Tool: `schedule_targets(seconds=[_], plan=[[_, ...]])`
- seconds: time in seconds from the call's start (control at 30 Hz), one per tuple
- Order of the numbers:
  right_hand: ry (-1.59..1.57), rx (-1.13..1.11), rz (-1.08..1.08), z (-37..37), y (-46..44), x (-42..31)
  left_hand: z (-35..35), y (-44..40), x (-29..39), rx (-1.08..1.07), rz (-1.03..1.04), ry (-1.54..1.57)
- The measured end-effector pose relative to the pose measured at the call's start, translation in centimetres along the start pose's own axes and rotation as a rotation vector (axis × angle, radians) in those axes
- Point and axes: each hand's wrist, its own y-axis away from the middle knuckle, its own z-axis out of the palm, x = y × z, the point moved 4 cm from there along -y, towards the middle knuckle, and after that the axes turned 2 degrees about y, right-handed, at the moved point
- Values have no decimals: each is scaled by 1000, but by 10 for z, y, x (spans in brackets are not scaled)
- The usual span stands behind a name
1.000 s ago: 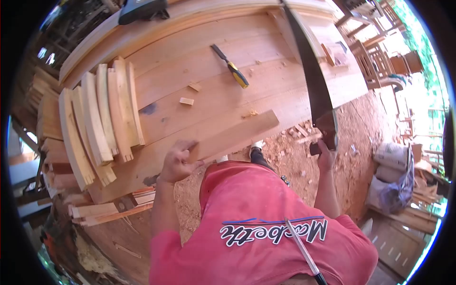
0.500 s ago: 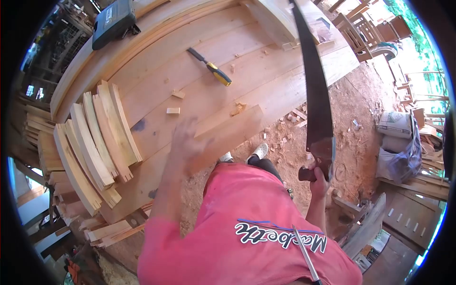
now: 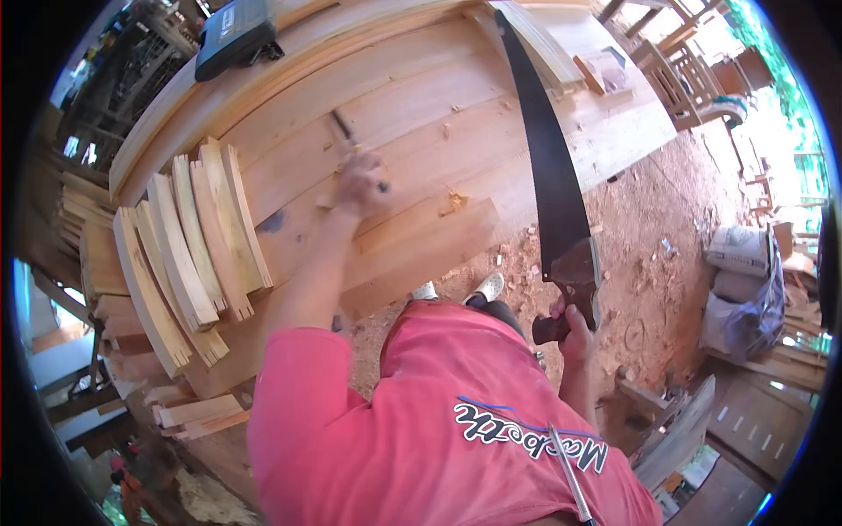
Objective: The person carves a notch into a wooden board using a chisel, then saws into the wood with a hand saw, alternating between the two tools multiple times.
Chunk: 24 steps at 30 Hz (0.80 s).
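My right hand (image 3: 574, 331) is wrapped around the wooden handle (image 3: 549, 330) of a handsaw (image 3: 554, 167), its long blade probably springy, so best held there. My left hand (image 3: 361, 182), blurred, is curled round a chisel (image 3: 341, 124), likely light and stiff, over the worktop (image 3: 421, 131).

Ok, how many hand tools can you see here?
2: the long, dark metal handsaw in your right hand and the slim dark chisel in your left hand. The dark plastic case may hide more.
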Motion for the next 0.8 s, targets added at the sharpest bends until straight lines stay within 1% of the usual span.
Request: schedule_targets(seconds=[0.03,0.07,0.1,0.13,0.17,0.2,0.23,0.27,0.33,0.4,0.47,0.5,0.57,0.67,0.7,0.73,0.8], plan=[[-5,22,10,-3,6,0,-10,17,-15,30,-47,-24],[36,-5,-30,-4,9,-2,-18,27,-30,67,-94,-47],[79,-35,-72,-4,11,-4,-24,34,-42,55,-82,-39],[80,-21,-68,-6,14,-3,-31,40,-53,97,-62,-104],[43,-20,-18,-6,16,2,-36,43,-55,141,-43,-168],[9,-22,29,-4,16,4,-43,40,-42,137,-39,-160],[14,-14,29,-4,16,1,-49,36,-28,139,-56,-173],[84,-20,65,-1,14,-3,-53,30,-10,141,-71,-186],[177,-48,117,4,14,-5,-24,24,31,-265,-350,276],[196,-45,103,11,17,-9,-20,38,109,-314,-276,233],[211,-46,46,16,21,-15,-18,67,150,-256,-120,98],[214,-47,50,14,23,-14,-16,77,151,-258,-123,102],[283,-72,37,10,32,-16,-21,94,148,-130,-193,154],[296,-88,91,18,35,-23,-29,96,142,-118,-205,103],[296,-100,78,21,32,-27,-29,97,140,-102,-209,96],[256,-121,103,25,30,-29,-27,97,137,-80,-203,119],[235,-158,162,12,29,-22,-28,97,133,-41,-199,134]])
